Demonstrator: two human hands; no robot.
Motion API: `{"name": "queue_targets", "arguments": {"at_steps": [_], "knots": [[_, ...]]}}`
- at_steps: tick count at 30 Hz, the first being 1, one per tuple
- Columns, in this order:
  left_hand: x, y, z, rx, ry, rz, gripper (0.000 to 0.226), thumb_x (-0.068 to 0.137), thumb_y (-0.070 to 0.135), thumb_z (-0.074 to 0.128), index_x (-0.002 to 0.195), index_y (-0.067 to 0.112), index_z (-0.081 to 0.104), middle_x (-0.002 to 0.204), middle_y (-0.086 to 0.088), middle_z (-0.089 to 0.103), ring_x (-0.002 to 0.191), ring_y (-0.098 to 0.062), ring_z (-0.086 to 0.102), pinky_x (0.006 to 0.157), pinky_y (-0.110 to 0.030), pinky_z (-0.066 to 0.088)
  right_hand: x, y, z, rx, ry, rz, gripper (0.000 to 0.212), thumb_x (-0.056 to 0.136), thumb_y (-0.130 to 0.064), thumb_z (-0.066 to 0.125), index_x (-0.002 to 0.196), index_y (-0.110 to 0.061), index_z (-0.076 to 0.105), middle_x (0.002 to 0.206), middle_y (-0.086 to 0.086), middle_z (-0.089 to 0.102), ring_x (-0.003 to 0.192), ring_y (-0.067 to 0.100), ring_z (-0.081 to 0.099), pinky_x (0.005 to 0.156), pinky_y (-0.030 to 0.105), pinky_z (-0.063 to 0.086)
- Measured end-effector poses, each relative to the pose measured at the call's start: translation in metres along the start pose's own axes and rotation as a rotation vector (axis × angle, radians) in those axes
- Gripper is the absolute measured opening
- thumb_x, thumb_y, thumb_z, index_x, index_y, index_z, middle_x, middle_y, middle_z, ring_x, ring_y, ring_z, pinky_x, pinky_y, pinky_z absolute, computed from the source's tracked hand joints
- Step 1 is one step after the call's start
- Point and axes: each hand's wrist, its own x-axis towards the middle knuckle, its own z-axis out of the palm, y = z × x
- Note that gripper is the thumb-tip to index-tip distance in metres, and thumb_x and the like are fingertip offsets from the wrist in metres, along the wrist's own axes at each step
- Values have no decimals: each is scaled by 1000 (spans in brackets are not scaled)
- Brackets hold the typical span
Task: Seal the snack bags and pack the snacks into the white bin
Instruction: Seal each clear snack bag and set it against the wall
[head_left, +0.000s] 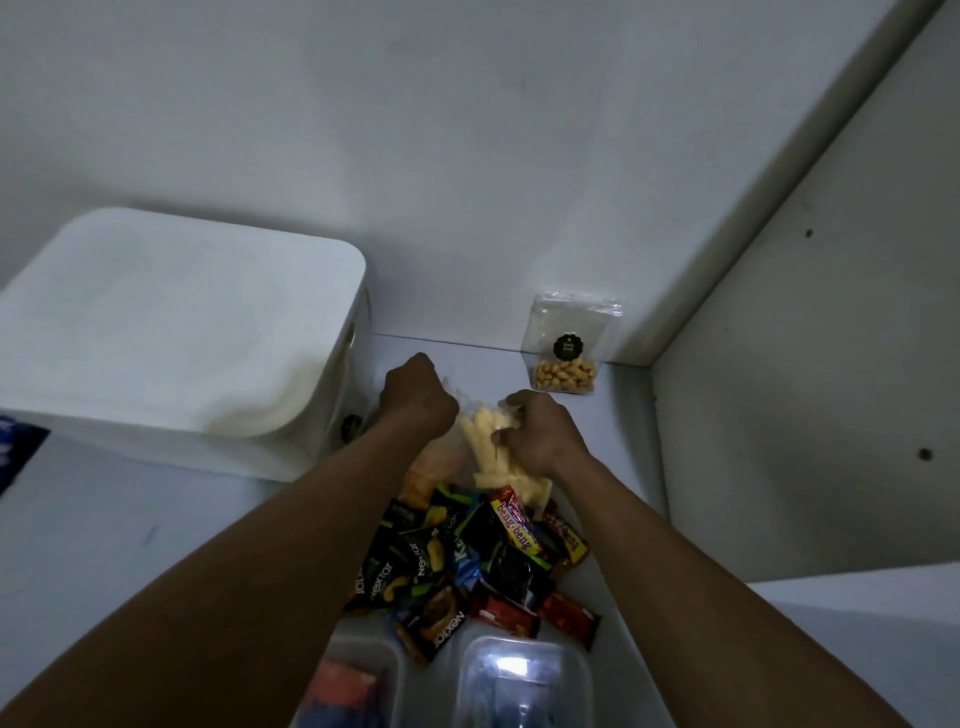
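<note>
Early stage. My left hand (415, 400) and right hand (540, 431) both grip the top of the clear plastic bag of pale yellow sticks (485, 452), centre counter (130, 519), seal unfinished. The clear nut bag (569, 348) far right and the near pile of dark wrapped snacks (467, 566) are unpacked. The white lidded plastic bin (182, 332) on the left looks closed.

One wide-angle head-worn camera looks forward and steeply down, close over the white surface (623, 467), facing the back wall (467, 156).

Clear glossy plastic bag (491, 457), matt white bin (171, 332)
</note>
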Motion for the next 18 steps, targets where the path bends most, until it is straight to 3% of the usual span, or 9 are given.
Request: {"name": "queue_targets", "arguments": {"at_steps": [6, 10, 14, 17, 18], "knots": [[-7, 13, -8, -80, 38, 12, 26, 84, 0, 62, 109, 4, 70, 109, -13, 68, 95, -29, 66, 82, -35, 58, -3, 5, -16, 86, 67, 9, 53, 83, -18, 78, 133, -12, 61, 132, 5, 63, 122, 22, 57, 90, 21, 40], [-22, 42, -28, -293, -60, 58, 15, 83, -1, 69, 96, 3, 73, 88, -16, 73, 69, -31, 74, 68, -45, 63, -20, 3, -36, 232, 115, 9, 48, 87, -14, 73, 132, -16, 59, 131, 1, 60, 119, 18, 57, 95, 27, 46], [-43, 78, -58, -452, -126, 95, 15, 79, -2, 70, 91, 7, 73, 88, -16, 72, 75, -35, 74, 70, -40, 62, -60, -13, -57, 338, 217, -53, 49, 91, -22, 69, 138, -21, 55, 128, -5, 60, 118, 12, 57, 101, 32, 48], [-60, 102, -83, -563, -132, 102, 15, 77, -5, 64, 88, 4, 68, 93, -26, 71, 79, -37, 74, 77, -53, 61, -102, -39, -79, 564, 189, -102, 22, 100, -35, 56, 117, -30, 68, 115, -11, 71, 112, 9, 65, 95, 29, 51], [-67, 110, -92, -595, -129, 104, 17, 78, -6, 62, 92, 4, 66, 96, -27, 71, 75, -35, 74, 73, -52, 62, -116, -49, -86, 665, 155, -130, 22, 100, -41, 53, 111, -31, 71, 110, -11, 74, 109, 7, 67, 93, 28, 51]]}}
